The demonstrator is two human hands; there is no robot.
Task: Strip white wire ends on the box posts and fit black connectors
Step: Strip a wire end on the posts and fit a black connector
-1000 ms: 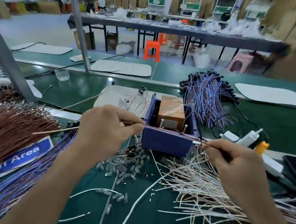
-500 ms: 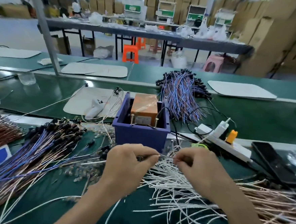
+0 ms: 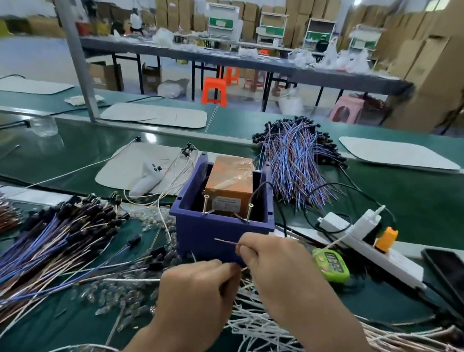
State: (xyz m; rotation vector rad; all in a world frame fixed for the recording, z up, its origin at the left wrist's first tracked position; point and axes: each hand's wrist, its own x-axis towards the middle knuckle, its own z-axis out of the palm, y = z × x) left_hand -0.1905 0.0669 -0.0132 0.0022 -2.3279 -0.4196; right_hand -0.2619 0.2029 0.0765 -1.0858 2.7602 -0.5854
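A blue box (image 3: pixel 216 229) stands at the middle of the green bench, with two metal posts (image 3: pixel 226 209) rising from its front wall and an orange block (image 3: pixel 230 181) inside. In front of it my right hand (image 3: pixel 279 270) pinches a thin wire whose bare end (image 3: pixel 225 241) pokes out to the left. My left hand (image 3: pixel 197 297) is curled just below, its fingers closed on the same wire near the right hand. White wires (image 3: pixel 264 329) lie heaped under both hands. Small black connectors (image 3: pixel 156 253) are scattered to the left of the box.
Blue and pink wires with black ends (image 3: pixel 55 246) fan out at the left, and another bundle (image 3: pixel 295 163) lies behind the box. A green timer (image 3: pixel 330 265), a white power strip (image 3: pixel 379 252) and a black phone (image 3: pixel 454 279) sit at the right.
The view has swung left and down. Both hands have drawn closer together in front of the box, the left now below the right, and a bare wire end now sticks out from the right hand.
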